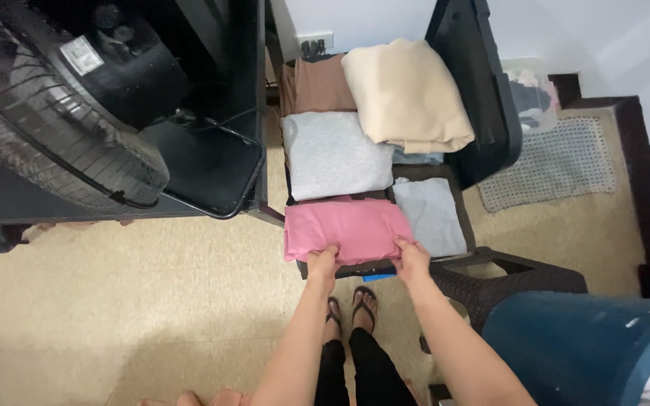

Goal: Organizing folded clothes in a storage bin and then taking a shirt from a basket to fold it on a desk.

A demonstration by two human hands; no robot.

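Both hands gripped the near edge of a folded pink garment point(346, 228) as it lay at the front of a dark plastic chair point(483, 98) stacked with folded clothes. The left hand point(322, 263) pinched the hem near its middle, fingers curled over the cloth; the right hand point(413, 257) pinched the near right corner the same way.

The pink piece sat just in front of a folded grey top point(336, 154), touching it, with a pale blue-grey garment point(432, 214) to its right. Behind these lay a brown garment point(321, 84) and a cream one point(406, 94), the cream fold overlapping the grey top's far corner.

Handling this step well looked to depend on keeping both pinches level, so the fold stayed square and did not sag between the hands. The cloth appeared soft and thin, likely to slip open if only one layer was caught; taking every layer in each pinch seemed the safer grip. The garment overhung the seat's front edge, so any pull toward the body risked dragging it off.

A large black fan point(54, 113) stood at the left, a blue bin point(581, 346) at the right, and the person's sandalled feet point(351, 308) showed on the beige floor point(114, 301) below.
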